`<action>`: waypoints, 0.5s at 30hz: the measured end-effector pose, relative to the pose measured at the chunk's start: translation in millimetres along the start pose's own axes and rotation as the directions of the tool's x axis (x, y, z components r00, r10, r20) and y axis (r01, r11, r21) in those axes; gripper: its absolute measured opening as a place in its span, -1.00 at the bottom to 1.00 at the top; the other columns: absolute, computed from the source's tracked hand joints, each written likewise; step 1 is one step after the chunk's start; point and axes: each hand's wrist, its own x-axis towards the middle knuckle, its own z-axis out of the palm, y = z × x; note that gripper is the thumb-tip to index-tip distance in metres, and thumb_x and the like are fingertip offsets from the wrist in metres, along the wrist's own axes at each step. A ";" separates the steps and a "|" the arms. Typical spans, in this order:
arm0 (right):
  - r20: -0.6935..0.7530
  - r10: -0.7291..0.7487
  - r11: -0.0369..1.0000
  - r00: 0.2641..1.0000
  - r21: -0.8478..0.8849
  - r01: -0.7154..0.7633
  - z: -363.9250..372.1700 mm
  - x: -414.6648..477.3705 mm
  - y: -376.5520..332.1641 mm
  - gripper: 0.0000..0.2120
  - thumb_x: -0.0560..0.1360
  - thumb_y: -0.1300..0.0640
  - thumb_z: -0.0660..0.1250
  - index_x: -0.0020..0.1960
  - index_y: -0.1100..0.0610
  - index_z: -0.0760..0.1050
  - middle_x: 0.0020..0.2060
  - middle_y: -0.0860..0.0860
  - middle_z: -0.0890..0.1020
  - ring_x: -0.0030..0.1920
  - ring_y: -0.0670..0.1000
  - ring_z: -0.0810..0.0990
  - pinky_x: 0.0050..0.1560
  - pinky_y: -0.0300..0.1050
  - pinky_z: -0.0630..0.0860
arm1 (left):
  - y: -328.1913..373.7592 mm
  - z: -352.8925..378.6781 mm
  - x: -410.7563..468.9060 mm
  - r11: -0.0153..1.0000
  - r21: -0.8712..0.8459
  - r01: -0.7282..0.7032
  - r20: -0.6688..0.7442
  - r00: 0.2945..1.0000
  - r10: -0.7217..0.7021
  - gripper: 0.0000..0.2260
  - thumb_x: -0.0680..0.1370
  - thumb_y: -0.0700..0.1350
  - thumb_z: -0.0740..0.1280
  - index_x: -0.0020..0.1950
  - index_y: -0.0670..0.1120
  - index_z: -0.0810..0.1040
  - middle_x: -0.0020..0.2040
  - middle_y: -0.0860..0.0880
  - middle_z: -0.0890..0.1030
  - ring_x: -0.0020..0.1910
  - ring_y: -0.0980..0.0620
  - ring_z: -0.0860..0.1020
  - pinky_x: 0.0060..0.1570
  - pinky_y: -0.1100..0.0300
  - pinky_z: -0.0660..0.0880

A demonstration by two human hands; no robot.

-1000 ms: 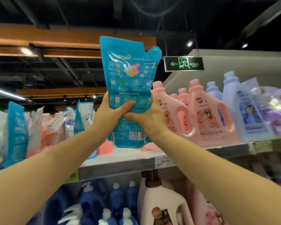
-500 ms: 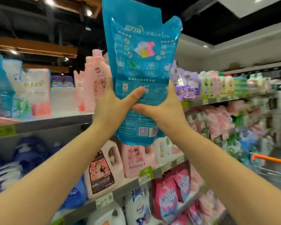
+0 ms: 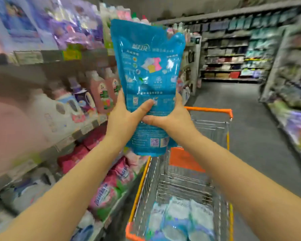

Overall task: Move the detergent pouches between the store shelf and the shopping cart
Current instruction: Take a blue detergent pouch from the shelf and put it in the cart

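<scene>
Mostly, pouch (image 3: 147,49) towers above left grip (image 3: 123,120), right grip (image 3: 175,119).

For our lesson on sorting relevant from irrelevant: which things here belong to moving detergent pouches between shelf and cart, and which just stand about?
Job: blue pouch, gripped by left hand and right hand; shopping cart; pouches in the cart; store shelf.
Standing about: pink bottles; pink refill bags; far shelves.
</scene>
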 end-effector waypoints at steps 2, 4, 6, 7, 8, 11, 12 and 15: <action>-0.041 0.087 0.996 0.995 -0.007 -0.087 -36.5 5.2 33.9 -0.28 0.26 0.33 0.55 0.29 0.09 0.26 -0.07 -0.20 0.59 -0.13 -0.29 0.60 -0.03 -0.30 0.55 | -23.8 49.4 4.4 0.998 -0.011 0.066 0.097 0.993 -0.065 -0.49 0.31 0.23 0.44 0.21 0.20 0.40 0.04 0.19 0.62 0.05 0.14 0.59 0.12 0.07 0.50; -0.082 0.176 0.984 0.981 -0.024 -0.179 -65.9 8.1 72.3 -0.24 0.27 0.32 0.55 0.34 0.14 0.23 -0.03 -0.16 0.59 -0.08 -0.23 0.60 0.03 -0.25 0.55 | -50.7 93.0 6.5 0.994 -0.013 0.112 0.191 0.976 -0.108 -0.53 0.39 0.10 0.45 0.24 0.10 0.40 0.05 0.17 0.60 -0.01 0.26 0.57 0.04 0.27 0.48; -0.138 0.266 0.962 0.954 -0.029 -0.272 -90.9 7.4 114.1 -0.19 0.26 0.28 0.56 0.37 0.14 0.20 0.06 -0.08 0.59 0.02 -0.13 0.60 0.12 -0.14 0.54 | -82.1 134.0 7.0 0.988 0.002 0.153 0.264 0.953 -0.148 -0.54 0.37 0.11 0.45 0.21 0.10 0.39 0.06 0.15 0.59 0.01 0.25 0.57 0.03 0.30 0.46; -0.161 0.314 0.947 0.935 -0.011 -0.320 -100.6 5.6 135.2 -0.21 0.29 0.30 0.54 0.38 0.15 0.19 0.08 -0.05 0.58 0.02 -0.12 0.59 0.11 -0.16 0.55 | -101.6 153.4 6.9 0.982 0.021 0.186 0.302 0.935 -0.183 -0.53 0.38 0.10 0.45 0.23 0.08 0.38 0.06 0.15 0.58 0.04 0.20 0.57 0.04 0.26 0.45; -0.173 0.370 0.928 0.913 0.013 -0.373 -108.6 3.3 157.3 -0.25 0.32 0.33 0.50 0.38 0.15 0.17 0.08 -0.03 0.57 0.00 -0.14 0.59 0.08 -0.21 0.55 | -122.6 171.8 5.4 0.974 0.050 0.221 0.341 0.913 -0.225 -0.52 0.41 0.08 0.44 0.27 0.06 0.38 0.06 0.16 0.56 0.05 0.16 0.55 0.04 0.24 0.43; -0.264 0.546 0.834 0.795 0.081 -0.546 -125.6 -7.0 226.3 -0.29 0.39 0.35 0.43 0.41 0.14 0.14 0.11 0.00 0.56 0.03 -0.09 0.58 0.09 -0.18 0.54 | -185.7 220.3 -6.8 0.939 0.151 0.309 0.441 0.829 -0.343 -0.48 0.43 0.12 0.42 0.34 0.08 0.35 0.02 0.20 0.53 0.02 0.15 0.52 0.01 0.24 0.38; -0.305 0.593 0.799 0.745 0.117 -0.589 -130.1 -10.5 250.4 -0.29 0.41 0.34 0.41 0.43 0.14 0.14 0.15 0.04 0.56 0.08 -0.02 0.58 0.13 -0.10 0.53 | -205.5 233.7 -11.7 0.922 0.184 0.340 0.472 0.792 -0.386 -0.49 0.43 0.12 0.41 0.34 0.11 0.34 0.00 0.21 0.54 0.01 0.15 0.53 0.01 0.23 0.39; -0.391 0.708 0.692 0.588 0.221 -0.687 -133.9 -23.6 312.1 -0.38 0.46 0.29 0.37 0.43 0.13 0.18 0.12 0.05 0.56 0.07 0.01 0.55 0.06 -0.12 0.50 | -264.5 266.3 -32.8 0.869 0.263 0.418 0.553 0.673 -0.491 -0.53 0.47 0.09 0.37 0.34 0.16 0.33 0.01 0.21 0.55 0.02 0.13 0.54 0.04 0.20 0.43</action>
